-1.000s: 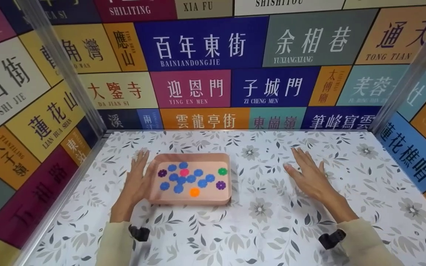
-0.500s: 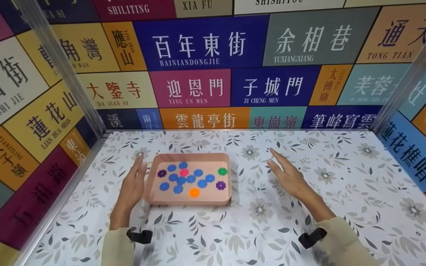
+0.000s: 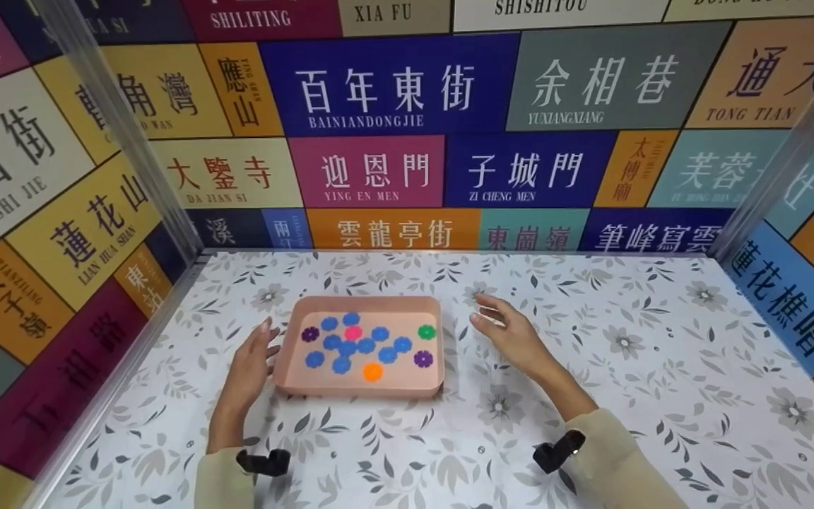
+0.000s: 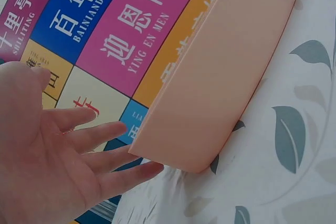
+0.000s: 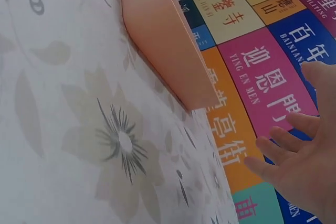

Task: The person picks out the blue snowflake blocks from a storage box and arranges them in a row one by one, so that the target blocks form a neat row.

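Here, the pink tray [image 3: 357,389] holds flower-shaped pieces [image 3: 366,346] (mostly blue).

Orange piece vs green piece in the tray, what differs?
Color: one orange, the other green.
Place: the orange piece lies toward the near wall of the tray; the green piece lies farther back, close to the right wall.
Outline: the orange piece reads as a nearly plain disc, while the green piece shows a more scalloped edge.
Shared: both are small, roundish and in the same pink tray, with neither hand touching them.
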`<state>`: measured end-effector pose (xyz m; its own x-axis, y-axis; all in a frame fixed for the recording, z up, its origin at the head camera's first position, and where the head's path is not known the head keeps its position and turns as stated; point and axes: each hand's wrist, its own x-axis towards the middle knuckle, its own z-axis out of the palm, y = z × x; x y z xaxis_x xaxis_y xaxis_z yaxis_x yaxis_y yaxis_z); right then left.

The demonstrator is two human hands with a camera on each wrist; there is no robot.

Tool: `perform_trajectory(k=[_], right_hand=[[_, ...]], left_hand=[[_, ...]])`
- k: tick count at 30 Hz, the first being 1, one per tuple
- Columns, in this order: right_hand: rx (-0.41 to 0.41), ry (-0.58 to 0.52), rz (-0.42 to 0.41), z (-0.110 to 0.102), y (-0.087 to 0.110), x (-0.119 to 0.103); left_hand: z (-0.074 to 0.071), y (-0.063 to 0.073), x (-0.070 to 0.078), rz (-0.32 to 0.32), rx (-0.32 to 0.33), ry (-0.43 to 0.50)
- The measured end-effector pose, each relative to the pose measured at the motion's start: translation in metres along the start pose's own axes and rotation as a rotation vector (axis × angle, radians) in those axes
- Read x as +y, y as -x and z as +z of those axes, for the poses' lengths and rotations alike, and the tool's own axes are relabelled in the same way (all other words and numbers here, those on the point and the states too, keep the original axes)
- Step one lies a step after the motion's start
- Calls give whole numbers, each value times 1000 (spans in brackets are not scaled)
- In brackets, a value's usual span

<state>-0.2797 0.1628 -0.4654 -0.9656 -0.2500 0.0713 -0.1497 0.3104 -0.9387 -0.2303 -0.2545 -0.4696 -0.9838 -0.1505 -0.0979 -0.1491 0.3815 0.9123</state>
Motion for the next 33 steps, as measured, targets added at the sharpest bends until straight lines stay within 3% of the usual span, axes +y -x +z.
perform_trajectory(k=[5,11,16,19,27,33], right_hand=[[1,-69,13,18,-7,1],[50,-102,84,41,-12,11],[28,-123,46,60,-21,14],[28,-86,27,69,-26,14],[15,80,-5,80,-36,10],[-9,139,-60,87,-40,8]], left_hand=[[2,0,-2,5,4,-2],[3,3,-13,-40,-11,52],[2,2,-20,-51,8,69],[2,1,-24,-65,3,74],[1,2,-32,-66,19,-17],[0,2,-35,-65,14,-10]])
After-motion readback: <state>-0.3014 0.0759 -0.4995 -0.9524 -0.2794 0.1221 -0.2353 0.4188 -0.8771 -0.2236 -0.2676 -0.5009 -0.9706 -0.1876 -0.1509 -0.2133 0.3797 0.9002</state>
